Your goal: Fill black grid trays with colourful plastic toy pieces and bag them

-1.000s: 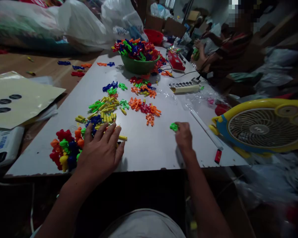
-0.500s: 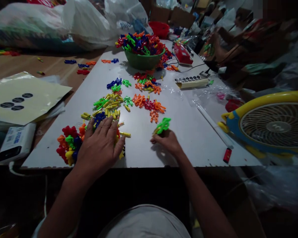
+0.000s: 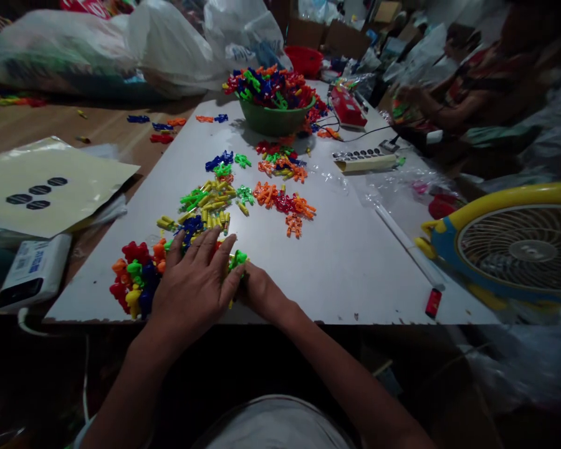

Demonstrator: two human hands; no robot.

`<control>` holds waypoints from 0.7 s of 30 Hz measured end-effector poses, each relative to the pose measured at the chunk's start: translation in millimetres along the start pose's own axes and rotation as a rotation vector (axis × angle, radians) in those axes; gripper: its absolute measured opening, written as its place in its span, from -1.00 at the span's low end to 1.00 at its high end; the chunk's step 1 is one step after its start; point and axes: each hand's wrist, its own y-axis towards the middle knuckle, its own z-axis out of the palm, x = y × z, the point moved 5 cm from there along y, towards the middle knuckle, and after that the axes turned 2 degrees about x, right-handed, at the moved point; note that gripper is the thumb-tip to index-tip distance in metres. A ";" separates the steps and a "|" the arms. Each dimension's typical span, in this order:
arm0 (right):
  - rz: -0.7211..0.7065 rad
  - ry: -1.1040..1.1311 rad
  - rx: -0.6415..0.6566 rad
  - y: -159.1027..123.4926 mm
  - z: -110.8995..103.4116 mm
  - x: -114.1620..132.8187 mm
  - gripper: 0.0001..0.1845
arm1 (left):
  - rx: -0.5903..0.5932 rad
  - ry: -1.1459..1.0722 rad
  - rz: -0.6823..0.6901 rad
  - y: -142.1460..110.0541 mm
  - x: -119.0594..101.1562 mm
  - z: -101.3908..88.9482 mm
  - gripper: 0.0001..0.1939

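Note:
My left hand [image 3: 191,274] lies palm down with its fingers stretched out, over a row of small coloured plastic figures. At its left, the uncovered part of that row [image 3: 134,274] shows red, orange, green, yellow and blue figures packed close together. My right hand [image 3: 264,292] is closed on a green plastic figure [image 3: 237,258], right beside my left thumb; its fingertips are hidden. Just beyond my left fingers are a dark blue figure [image 3: 192,226] and a heap of short yellow tubes [image 3: 212,198]. Orange and red figures [image 3: 285,202] lie farther right.
A green bowl [image 3: 275,120] heaped with figures stands at the back. A yellow and blue fan [image 3: 509,249] sits at right, near a white rod [image 3: 406,244] and a red lighter [image 3: 433,304]. At left are a sticker sheet [image 3: 70,181] and a power bank [image 3: 35,271]. Another person works at upper right.
My right hand has moved left with the green figure, from the open tabletop to beside my left hand. My left hand has stayed over the row. The view has shifted slightly.

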 end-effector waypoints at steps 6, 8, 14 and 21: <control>-0.069 -0.084 0.205 -1.6 -5.1 5.4 -0.91 | -0.011 -0.016 0.013 -5.5 4.2 -5.4 -0.51; -0.035 -0.055 0.229 3.2 -17.0 -1.1 -0.91 | -0.015 -0.015 0.044 -12.5 8.4 -9.3 -0.54; 0.033 -0.426 -0.203 81.4 -66.8 -25.7 -0.69 | 0.004 0.012 0.105 -23.0 19.5 -13.7 -0.57; 0.050 -0.708 -0.144 145.8 -55.3 -41.1 -0.56 | -0.040 0.049 0.103 -13.0 15.7 -11.3 -0.56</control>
